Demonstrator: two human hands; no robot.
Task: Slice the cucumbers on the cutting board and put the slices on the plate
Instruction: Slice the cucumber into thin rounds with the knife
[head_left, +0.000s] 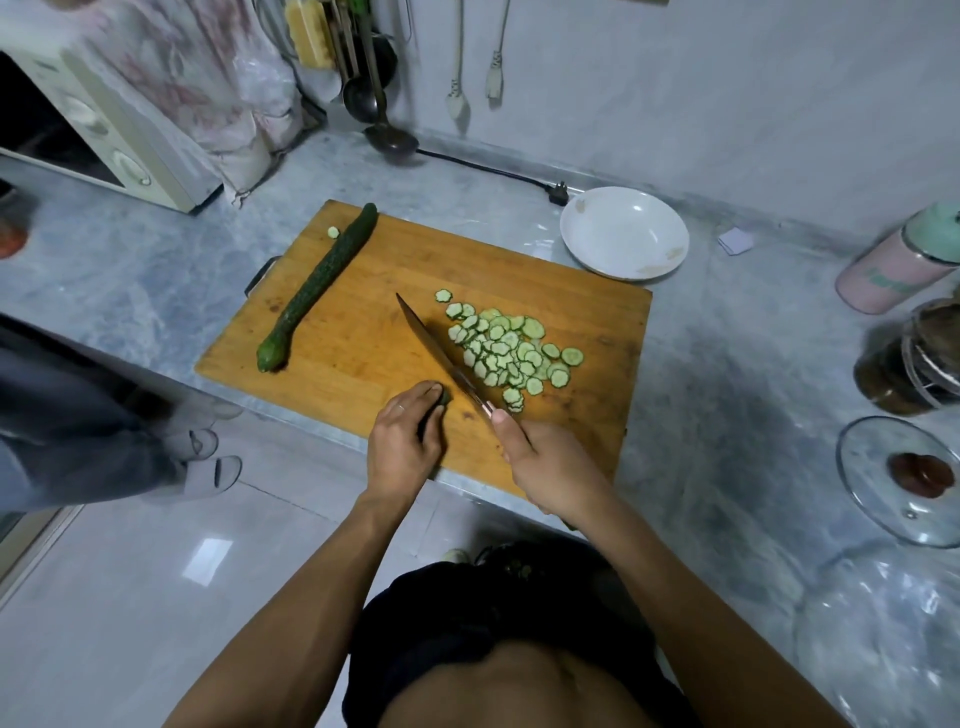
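Observation:
A wooden cutting board (363, 332) lies on the grey counter. A whole cucumber (317, 286) rests along its left side, with one stray slice (333, 232) near its far end. A pile of cucumber slices (506, 351) covers the board's right half. My left hand (402, 441) is closed over a short cucumber stub (443, 397) at the board's near edge. My right hand (540, 462) grips a knife (436, 348), whose blade lies between the stub and the slices. An empty white plate (623, 234) sits beyond the board's far right corner.
A microwave (88, 124) stands at the back left, ladles (384, 130) hang on the wall, and a black cord with plug (556, 189) runs beside the plate. A pink canister (898, 265), a dark jar (914, 358) and a glass lid (904, 478) occupy the right. Another person's legs (104, 431) are at left.

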